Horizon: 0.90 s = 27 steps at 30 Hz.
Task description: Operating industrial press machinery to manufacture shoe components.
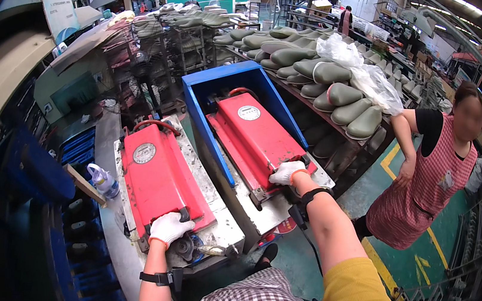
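Two long red machine covers lie side by side in front of me, each with a round pale dial plate. At the near end of the left red cover (156,179), my left hand (170,228), in a white knit glove, is closed at the front edge beside a black handle (185,213). My right hand (288,172), gloved the same way, is closed at the near end of the right red cover (261,135), by its dark front handle. The gloves partly hide both grips. A blue open-fronted housing (233,70) surrounds the right machine.
Grey-green shoes (344,95) fill a rack behind the machines, with clear plastic sheeting (375,86) over some. A person in a red checked apron (424,179) stands at the right, one arm on the rack. A plastic bottle (103,182) stands left of the left machine.
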### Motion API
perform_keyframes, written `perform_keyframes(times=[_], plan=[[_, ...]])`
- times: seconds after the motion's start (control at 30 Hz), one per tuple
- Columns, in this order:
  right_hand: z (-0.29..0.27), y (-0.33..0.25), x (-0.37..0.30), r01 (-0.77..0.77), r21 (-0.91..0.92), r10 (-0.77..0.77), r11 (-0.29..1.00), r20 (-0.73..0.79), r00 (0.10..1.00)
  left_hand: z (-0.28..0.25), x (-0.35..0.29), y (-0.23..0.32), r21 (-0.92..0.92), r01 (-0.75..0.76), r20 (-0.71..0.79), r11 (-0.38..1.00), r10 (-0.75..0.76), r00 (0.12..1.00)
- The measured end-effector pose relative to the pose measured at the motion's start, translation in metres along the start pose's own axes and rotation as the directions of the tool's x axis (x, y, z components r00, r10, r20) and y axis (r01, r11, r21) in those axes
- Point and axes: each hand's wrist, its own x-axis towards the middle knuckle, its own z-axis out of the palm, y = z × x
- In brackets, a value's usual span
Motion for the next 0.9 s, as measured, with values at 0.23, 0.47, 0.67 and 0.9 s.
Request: perform_keyframes(times=[0.23,0.47,0.67,0.9], plan=[[0.004,-0.001,0.003,-0.037,-0.054,0.035,0.998,-0.042,0.999,-0.002,0.000,-0.001,-0.056,0.005,0.065,0.998,-0.002,0.998],[0.011,0.007,0.018,0.002,-0.043,-0.003,0.999,-0.020,1.000,-0.002,-0.002,0.000,-0.060,-0.005,0.043,0.998,0.008,0.999],[0.013,0.007,0.019,-0.001,-0.039,0.000,0.999,-0.020,1.000,-0.001,-0.002,0.000,-0.054,-0.032,-0.015,0.998,0.031,0.999],[0.012,0.009,0.018,0.010,-0.031,-0.011,0.999,-0.022,1.000,-0.003,-0.004,0.003,-0.037,-0.020,-0.015,0.999,0.020,1.000]])
